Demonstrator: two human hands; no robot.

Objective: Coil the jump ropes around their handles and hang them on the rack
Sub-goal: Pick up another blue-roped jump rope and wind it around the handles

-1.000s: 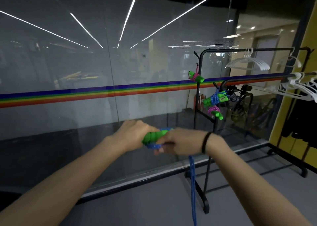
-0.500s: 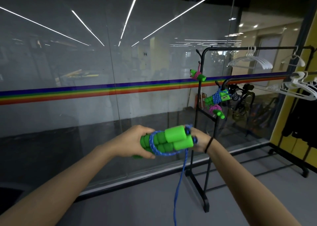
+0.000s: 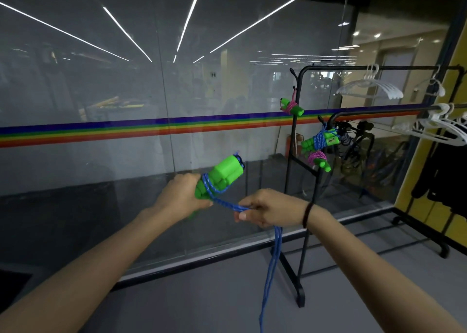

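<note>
L grip: left hand point(image 3: 182, 196) curled round the paired green handles point(image 3: 225, 173); low ends hidden in the fist, tops tilt up-right.
R grip: right hand point(image 3: 267, 208) pinches the doubled blue rope point(image 3: 225, 202) just beside the handles, taut btwn hands.
Wraps: approx a turn or two on; exact count unclear.
Slack: most hangs below R hand, past frame bottom.
Rack: black rack point(image 3: 379, 67) at right, well apart.
Done: three bundles hung, namely top pink bundle point(image 3: 292, 107), blue bundle point(image 3: 319, 140), lower pink bundle point(image 3: 319, 159).
Left: judging by the slack, most of this coil, then hanging.
</note>
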